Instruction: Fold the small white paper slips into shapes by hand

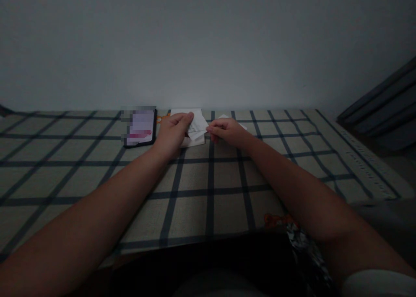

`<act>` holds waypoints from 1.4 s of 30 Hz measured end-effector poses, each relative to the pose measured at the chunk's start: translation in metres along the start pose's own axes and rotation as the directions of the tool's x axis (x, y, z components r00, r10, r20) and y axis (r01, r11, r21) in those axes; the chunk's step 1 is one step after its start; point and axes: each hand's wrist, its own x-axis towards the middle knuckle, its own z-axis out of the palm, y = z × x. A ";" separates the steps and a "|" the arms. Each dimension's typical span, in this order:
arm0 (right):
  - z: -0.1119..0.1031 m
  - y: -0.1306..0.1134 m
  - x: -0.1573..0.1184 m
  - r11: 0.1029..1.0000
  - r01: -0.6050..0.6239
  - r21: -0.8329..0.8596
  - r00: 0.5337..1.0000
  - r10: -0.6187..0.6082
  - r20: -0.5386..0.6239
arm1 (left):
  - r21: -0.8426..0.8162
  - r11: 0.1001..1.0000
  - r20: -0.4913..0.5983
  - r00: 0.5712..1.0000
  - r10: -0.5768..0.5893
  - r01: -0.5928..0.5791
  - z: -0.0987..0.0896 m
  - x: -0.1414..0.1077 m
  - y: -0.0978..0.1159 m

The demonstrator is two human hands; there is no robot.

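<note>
My left hand (pixel 173 131) is closed on a small white sheet of paper (pixel 198 123), its thumb lying on top near the left side. Faint grey marks show on the sheet. The thumb and fingertips of my right hand (pixel 228 131) pinch the sheet's right corner. Beneath the sheet and my left hand lies a flat white pad or booklet (pixel 195 142), partly covered. Another white piece of paper (pixel 223 116) peeks out behind my right hand, mostly hidden by it.
A phone (pixel 141 126) with a lit, partly blurred screen lies left of my left hand. The checked tablecloth (pixel 195 175) reaches back to a plain wall (pixel 208 46). Dark pleated fabric (pixel 383 106) hangs at the right. Shiny crumpled material (pixel 305 249) sits by the front edge.
</note>
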 end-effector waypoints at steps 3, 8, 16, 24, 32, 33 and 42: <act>0.000 0.000 0.000 0.999 0.016 0.038 1.000 -0.016 0.016 | 0.014 1.000 -0.016 1.000 0.009 -0.009 -0.002 0.002 -0.002; -0.001 -0.001 0.000 0.999 0.009 0.041 1.000 -0.010 0.017 | 0.023 1.000 0.006 1.000 0.001 -0.001 -0.001 0.001 -0.001; 0.000 0.001 0.001 0.993 0.033 0.111 0.999 -0.034 0.011 | 0.027 1.000 0.009 1.000 -0.005 0.004 -0.001 0.002 -0.002; 0.002 -0.002 0.002 0.989 -0.011 0.150 0.995 0.025 -0.097 | 0.243 0.962 -0.097 0.984 0.153 -0.125 -0.002 0.006 -0.001; 0.002 -0.001 0.003 0.987 0.000 0.158 0.983 0.029 -0.182 | 0.291 0.953 0.038 0.996 0.081 -0.089 -0.002 0.003 0.004; 0.002 -0.001 0.003 0.987 0.005 0.159 0.982 0.025 -0.187 | 0.257 0.964 0.074 0.996 0.056 -0.073 0.000 0.000 0.005; 0.003 0.001 0.002 0.990 0.026 0.137 0.989 -0.005 -0.149 | 0.106 0.993 0.266 0.961 -0.070 0.043 0.007 -0.018 0.013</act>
